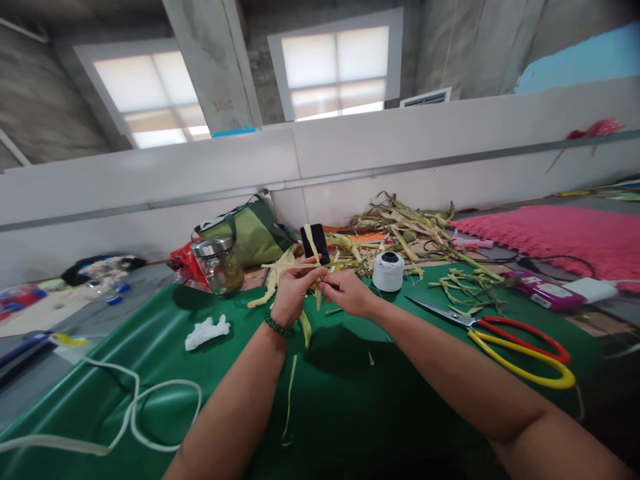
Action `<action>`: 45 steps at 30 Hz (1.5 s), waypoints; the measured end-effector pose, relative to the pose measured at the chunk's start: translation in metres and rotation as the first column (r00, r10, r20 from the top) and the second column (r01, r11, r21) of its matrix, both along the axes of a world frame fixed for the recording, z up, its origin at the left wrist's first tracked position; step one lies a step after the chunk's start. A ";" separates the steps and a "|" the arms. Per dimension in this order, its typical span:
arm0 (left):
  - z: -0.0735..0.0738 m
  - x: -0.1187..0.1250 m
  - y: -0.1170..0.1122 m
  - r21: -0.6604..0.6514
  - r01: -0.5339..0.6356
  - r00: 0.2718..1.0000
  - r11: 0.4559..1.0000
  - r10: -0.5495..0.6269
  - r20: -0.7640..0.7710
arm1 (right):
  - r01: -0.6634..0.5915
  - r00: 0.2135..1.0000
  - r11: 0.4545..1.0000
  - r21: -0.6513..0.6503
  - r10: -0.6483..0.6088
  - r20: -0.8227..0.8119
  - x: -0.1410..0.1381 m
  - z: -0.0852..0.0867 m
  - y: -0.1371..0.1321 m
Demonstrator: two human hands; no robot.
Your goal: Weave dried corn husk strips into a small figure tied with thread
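Observation:
My left hand, with a green bead bracelet at its wrist, is closed on pale corn husk strips that stick out upward and to the left. My right hand meets it fingertip to fingertip, pinching the same strips from the right. How the strips cross between the fingers is too small to make out. Just behind the hands lies a black phone. A white spool of thread stands right of my right hand. Scissors with red and yellow handles lie open beside my right forearm.
A green mat covers the table. Behind stand a lidded glass jar, a green bag and a pile of dry husks. Crumpled tissue and a white cord lie left; a purple box and pink cloth right.

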State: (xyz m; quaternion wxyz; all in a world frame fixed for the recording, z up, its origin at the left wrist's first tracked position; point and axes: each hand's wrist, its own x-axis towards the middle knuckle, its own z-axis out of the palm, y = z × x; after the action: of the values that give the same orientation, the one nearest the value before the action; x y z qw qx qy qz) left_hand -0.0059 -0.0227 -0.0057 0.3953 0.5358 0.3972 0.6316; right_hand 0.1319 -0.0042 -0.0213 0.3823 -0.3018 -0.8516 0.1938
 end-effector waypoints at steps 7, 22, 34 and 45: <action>-0.008 0.008 0.000 0.033 -0.102 0.995 0.994 0.103 -0.018 | 0.003 1.000 1.000 -0.013 -0.003 0.030 -0.007 -0.004 -0.006; -0.006 0.001 0.002 -0.234 0.259 0.945 0.937 -0.296 -0.141 | 0.046 0.973 0.989 -0.139 -0.076 -0.219 0.019 0.004 0.030; -0.009 0.000 0.003 -0.013 0.199 0.859 0.980 -0.181 -0.479 | -0.160 0.763 0.885 -0.438 -0.170 -0.623 0.009 -0.009 0.036; -0.016 -0.001 0.009 -0.254 0.363 0.924 0.896 -0.381 -0.025 | -0.422 0.770 0.768 -0.482 0.023 -0.638 0.011 -0.004 0.034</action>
State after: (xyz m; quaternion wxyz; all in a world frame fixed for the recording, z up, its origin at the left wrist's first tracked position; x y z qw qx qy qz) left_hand -0.0074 -0.0134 -0.0218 0.5568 0.5719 0.3766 0.4702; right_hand 0.1432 0.0301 -0.0257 0.4870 -0.2203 -0.6104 0.5845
